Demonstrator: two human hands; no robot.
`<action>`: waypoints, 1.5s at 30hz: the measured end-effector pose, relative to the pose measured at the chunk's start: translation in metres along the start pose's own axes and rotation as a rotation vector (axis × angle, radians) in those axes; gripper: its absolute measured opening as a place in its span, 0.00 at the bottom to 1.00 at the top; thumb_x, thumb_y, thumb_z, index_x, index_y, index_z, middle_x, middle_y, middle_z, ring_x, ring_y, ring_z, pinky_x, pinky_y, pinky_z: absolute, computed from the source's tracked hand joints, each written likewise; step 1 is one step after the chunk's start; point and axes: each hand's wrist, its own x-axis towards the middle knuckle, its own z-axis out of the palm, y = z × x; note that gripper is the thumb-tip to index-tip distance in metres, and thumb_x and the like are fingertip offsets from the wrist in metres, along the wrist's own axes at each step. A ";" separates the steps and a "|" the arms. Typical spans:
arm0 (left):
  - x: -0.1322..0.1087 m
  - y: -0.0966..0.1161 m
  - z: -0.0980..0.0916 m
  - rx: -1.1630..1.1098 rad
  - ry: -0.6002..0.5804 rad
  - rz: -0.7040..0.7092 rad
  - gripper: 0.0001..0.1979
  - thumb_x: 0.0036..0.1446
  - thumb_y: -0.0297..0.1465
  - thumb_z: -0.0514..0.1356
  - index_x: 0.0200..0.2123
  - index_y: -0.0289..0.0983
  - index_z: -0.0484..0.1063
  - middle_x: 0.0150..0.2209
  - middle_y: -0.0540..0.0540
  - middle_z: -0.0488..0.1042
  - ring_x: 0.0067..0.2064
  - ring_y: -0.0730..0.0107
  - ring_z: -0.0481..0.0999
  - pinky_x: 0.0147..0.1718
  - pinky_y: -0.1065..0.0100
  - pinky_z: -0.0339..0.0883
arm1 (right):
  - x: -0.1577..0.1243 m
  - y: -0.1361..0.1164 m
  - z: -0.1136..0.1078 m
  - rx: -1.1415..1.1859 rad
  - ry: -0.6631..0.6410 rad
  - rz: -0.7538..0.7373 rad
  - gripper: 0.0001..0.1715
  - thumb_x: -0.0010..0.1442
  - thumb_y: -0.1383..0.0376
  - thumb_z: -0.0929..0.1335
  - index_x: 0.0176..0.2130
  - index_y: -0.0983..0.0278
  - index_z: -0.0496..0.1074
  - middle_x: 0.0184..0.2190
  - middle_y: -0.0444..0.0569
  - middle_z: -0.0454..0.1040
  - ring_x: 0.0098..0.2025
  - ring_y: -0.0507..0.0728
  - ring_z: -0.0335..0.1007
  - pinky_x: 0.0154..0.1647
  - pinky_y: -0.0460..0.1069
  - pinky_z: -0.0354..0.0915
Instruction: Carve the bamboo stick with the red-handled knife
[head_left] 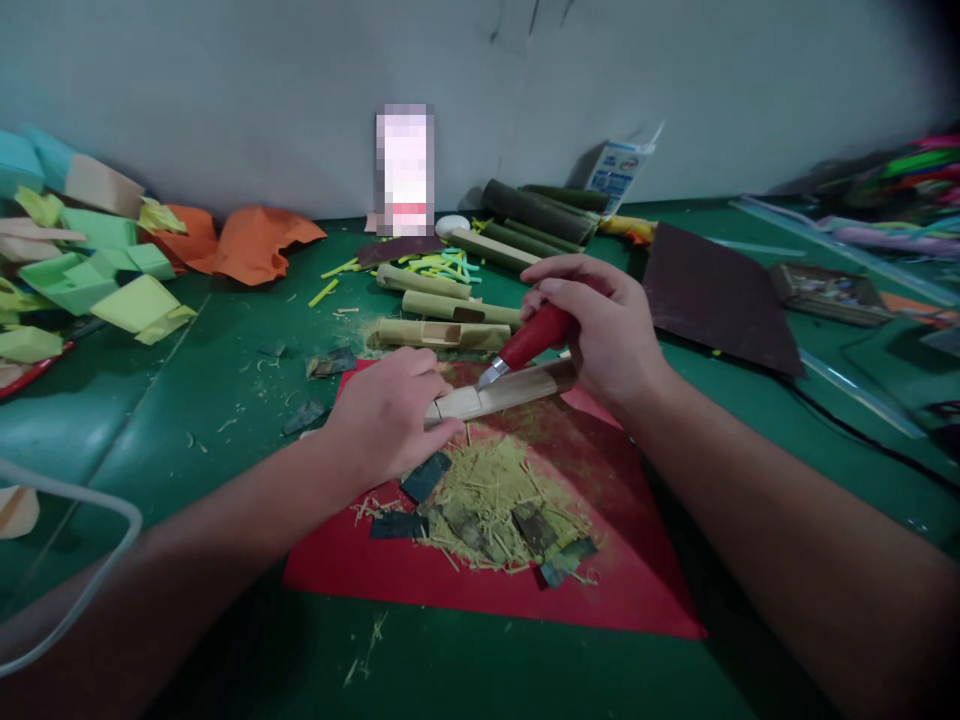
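Observation:
My left hand [390,410] is closed around the left end of a pale split bamboo piece [502,393], pinning it above a red sheet [360,570]. Dark cut lines cross the bamboo near my fingers. In my right hand [600,320] is a carving knife [536,340] with a red handle and metal ferrule, angled down to the left. Its tip meets the bamboo beside a cut line. Below lies a heap of bamboo shavings [495,480] with several dark bark chips [397,525] around it.
Behind the hands lie hollowed bamboo tubes [442,334] and darker uncut bamboo [536,212]. A phone [405,170] leans on the wall. Folded coloured papers [105,260] crowd the left. On the right are a dark brown sheet [720,295], a small box [829,293] and a black cable [862,430].

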 end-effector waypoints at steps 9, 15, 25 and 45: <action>-0.001 0.001 0.004 0.101 -0.004 -0.007 0.11 0.57 0.36 0.65 0.34 0.32 0.76 0.38 0.39 0.75 0.42 0.54 0.75 0.39 0.58 0.71 | -0.019 -0.027 0.016 -0.293 -0.248 -0.004 0.11 0.51 0.57 0.74 0.28 0.62 0.74 0.23 0.43 0.71 0.27 0.53 0.65 0.27 0.49 0.61; -0.001 0.000 0.006 0.085 0.023 0.017 0.12 0.56 0.35 0.66 0.39 0.32 0.75 0.39 0.41 0.75 0.43 0.55 0.74 0.41 0.59 0.71 | -0.026 -0.020 0.021 -0.439 -0.481 -0.035 0.08 0.51 0.62 0.72 0.26 0.62 0.71 0.22 0.42 0.70 0.26 0.52 0.63 0.27 0.49 0.58; -0.003 0.001 0.005 0.117 0.049 0.066 0.08 0.57 0.33 0.64 0.33 0.33 0.73 0.35 0.41 0.72 0.40 0.56 0.73 0.38 0.60 0.70 | -0.027 -0.012 0.029 -0.299 -0.258 0.084 0.07 0.52 0.63 0.69 0.25 0.62 0.69 0.20 0.40 0.66 0.24 0.50 0.58 0.26 0.49 0.54; -0.001 0.000 0.004 0.097 0.008 0.041 0.12 0.57 0.35 0.64 0.39 0.32 0.77 0.38 0.40 0.74 0.42 0.54 0.74 0.40 0.58 0.70 | -0.028 -0.007 0.038 -0.397 -0.240 -0.017 0.08 0.50 0.66 0.66 0.21 0.61 0.65 0.20 0.41 0.65 0.26 0.52 0.60 0.28 0.49 0.56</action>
